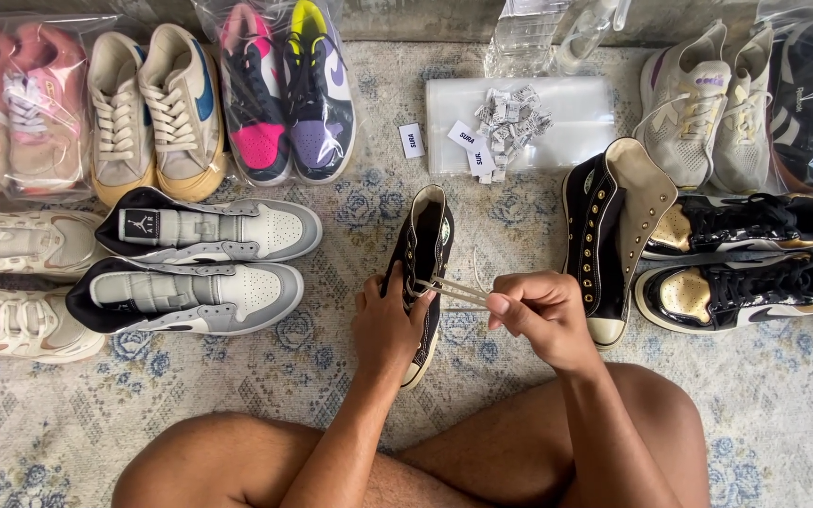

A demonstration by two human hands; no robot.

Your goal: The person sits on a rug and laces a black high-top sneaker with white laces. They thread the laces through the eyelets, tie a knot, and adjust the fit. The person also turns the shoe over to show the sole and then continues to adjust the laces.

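Sitting cross-legged on a patterned rug [764, 414], the person works over a black high-top sneaker [425, 273] that lies just ahead of the knees. The left hand [388, 325] wraps around the shoe's side near the eyelets, fingers curled closed on the canvas to steady it. The right hand [538, 315] pinches a pale shoelace [452, 290] between thumb and forefinger, the other fingers folded in, and draws the lace out sideways, taut, from the eyelet row.

Lacing goes best, I judge, with the steadying hand kept close to the eyelet in use, so the upper does not buckle, and with the lace kept flat rather than twisted as it passes through.

The sneaker's long axis runs almost straight away from the person, tipped slightly to the right at its far end. Its cream rubber toe points back toward the person's lap; the open collar points away, toward the far side of the rug.

Just right of it lies the matching high-top [613, 235], unlaced, toe likewise nearest. Left are grey-and-white strapped sneakers [209, 263]. Farther off lie small paper tags [505, 122] on a clear plastic bag [576, 127], and bagged pairs line the far edge.
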